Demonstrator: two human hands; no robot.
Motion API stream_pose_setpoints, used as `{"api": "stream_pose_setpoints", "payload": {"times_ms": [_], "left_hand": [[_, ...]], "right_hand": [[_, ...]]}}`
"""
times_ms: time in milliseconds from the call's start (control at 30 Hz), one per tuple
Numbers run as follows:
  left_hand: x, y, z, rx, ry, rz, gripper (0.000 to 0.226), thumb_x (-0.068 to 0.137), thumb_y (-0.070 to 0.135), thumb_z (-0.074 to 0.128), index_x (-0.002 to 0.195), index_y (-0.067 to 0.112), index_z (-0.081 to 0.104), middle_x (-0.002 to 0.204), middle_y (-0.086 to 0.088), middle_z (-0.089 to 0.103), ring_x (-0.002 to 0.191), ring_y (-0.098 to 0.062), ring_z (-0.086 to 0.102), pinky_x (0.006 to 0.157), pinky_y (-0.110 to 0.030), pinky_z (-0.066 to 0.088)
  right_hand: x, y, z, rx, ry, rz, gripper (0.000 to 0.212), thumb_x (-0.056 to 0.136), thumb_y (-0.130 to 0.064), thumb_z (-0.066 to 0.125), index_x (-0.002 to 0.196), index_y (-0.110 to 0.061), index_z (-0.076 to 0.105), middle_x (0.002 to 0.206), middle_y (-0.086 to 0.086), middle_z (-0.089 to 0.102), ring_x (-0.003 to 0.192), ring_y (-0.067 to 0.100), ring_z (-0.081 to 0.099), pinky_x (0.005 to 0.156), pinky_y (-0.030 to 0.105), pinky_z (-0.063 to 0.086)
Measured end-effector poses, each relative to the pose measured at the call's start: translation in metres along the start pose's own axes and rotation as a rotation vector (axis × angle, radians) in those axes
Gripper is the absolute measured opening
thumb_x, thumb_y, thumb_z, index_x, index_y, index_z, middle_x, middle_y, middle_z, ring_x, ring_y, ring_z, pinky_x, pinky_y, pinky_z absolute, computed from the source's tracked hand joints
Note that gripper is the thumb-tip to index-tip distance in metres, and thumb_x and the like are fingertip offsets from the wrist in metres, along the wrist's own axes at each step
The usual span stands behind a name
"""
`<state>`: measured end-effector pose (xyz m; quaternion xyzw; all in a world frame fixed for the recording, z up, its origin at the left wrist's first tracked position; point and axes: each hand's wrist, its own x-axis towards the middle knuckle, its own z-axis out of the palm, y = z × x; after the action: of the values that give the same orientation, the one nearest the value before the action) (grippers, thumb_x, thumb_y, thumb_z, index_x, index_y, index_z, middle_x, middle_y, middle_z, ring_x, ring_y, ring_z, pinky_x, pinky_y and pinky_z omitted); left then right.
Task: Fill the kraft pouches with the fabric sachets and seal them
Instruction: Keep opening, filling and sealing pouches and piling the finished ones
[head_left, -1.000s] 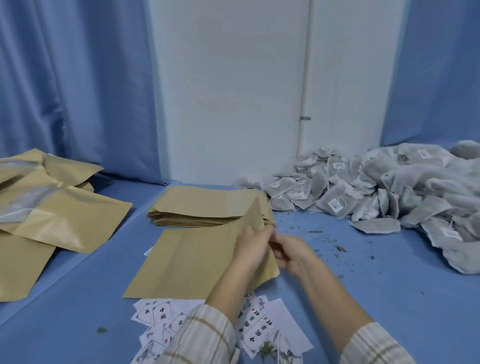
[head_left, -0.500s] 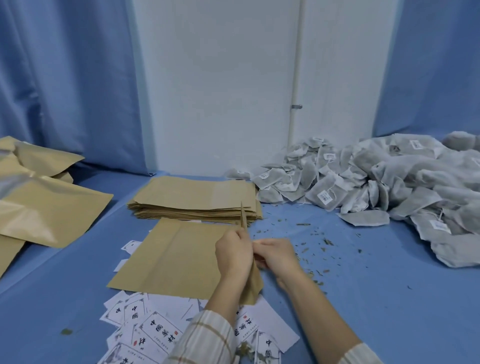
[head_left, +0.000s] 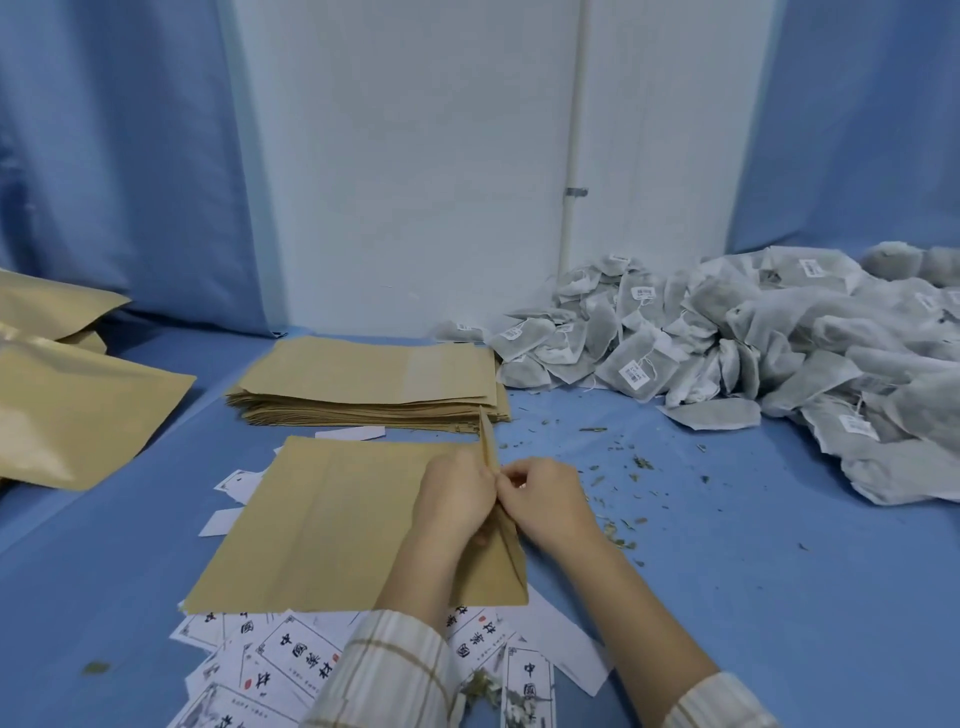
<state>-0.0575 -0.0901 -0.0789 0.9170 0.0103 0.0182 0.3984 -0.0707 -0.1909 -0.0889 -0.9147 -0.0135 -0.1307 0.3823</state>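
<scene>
A flat kraft pouch (head_left: 332, 525) lies on the blue table in front of me, its right end lifted. My left hand (head_left: 457, 499) and my right hand (head_left: 545, 501) pinch that raised right edge from either side, fingers curled on the paper. Behind it sits a stack of empty kraft pouches (head_left: 369, 382). A large heap of grey fabric sachets (head_left: 753, 358) with small white tags spreads over the right back of the table. Whether the pouch mouth is parted is hidden by my hands.
Filled kraft pouches (head_left: 72, 410) lie at the left. White printed labels (head_left: 291, 660) are scattered near the front edge under the pouch. Dried herb crumbs (head_left: 618, 467) litter the cloth to the right of my hands. A white wall and blue curtains stand behind.
The pouch has dropped from a tilted, lifted pose to lie flatter on the table. Both hands stay on its right edge and have shifted slightly nearer to me.
</scene>
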Motion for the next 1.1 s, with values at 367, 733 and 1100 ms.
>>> {"api": "stream_pose_setpoints", "payload": {"times_ms": [367, 733, 1100], "left_hand": [[-0.012, 0.003, 0.029, -0.336, 0.19, 0.064, 0.029, 0.099, 0.015, 0.033, 0.069, 0.017, 0.033, 0.066, -0.012, 0.052, 0.028, -0.014, 0.047, 0.031, -0.019, 0.032], [-0.014, 0.003, 0.034, -0.093, 0.283, 0.15, 0.019, 0.098, 0.014, 0.037, 0.083, 0.005, 0.046, 0.086, -0.021, 0.06, 0.073, -0.033, 0.049, 0.057, -0.031, 0.024], [0.002, -0.004, 0.022, 0.045, 0.068, -0.105, 0.037, 0.097, 0.019, 0.028, 0.109, 0.001, 0.058, 0.107, -0.024, 0.064, 0.097, -0.038, 0.063, 0.077, -0.035, 0.051]], "right_hand": [[-0.001, 0.01, 0.004, 0.395, 0.216, 0.273, 0.04, 0.086, -0.019, 0.054, 0.05, -0.015, 0.039, 0.045, -0.003, 0.034, 0.047, 0.013, 0.032, 0.044, 0.02, 0.028], [0.0, 0.007, 0.01, 0.47, 0.247, 0.48, 0.034, 0.082, -0.01, 0.054, 0.048, -0.009, 0.055, 0.048, 0.002, 0.044, 0.046, 0.018, 0.039, 0.039, 0.023, 0.03], [-0.01, 0.015, 0.011, 0.223, 0.121, -0.028, 0.014, 0.085, -0.02, 0.065, 0.09, -0.014, 0.075, 0.085, 0.0, 0.073, 0.07, 0.0, 0.056, 0.061, -0.005, 0.035]]}}
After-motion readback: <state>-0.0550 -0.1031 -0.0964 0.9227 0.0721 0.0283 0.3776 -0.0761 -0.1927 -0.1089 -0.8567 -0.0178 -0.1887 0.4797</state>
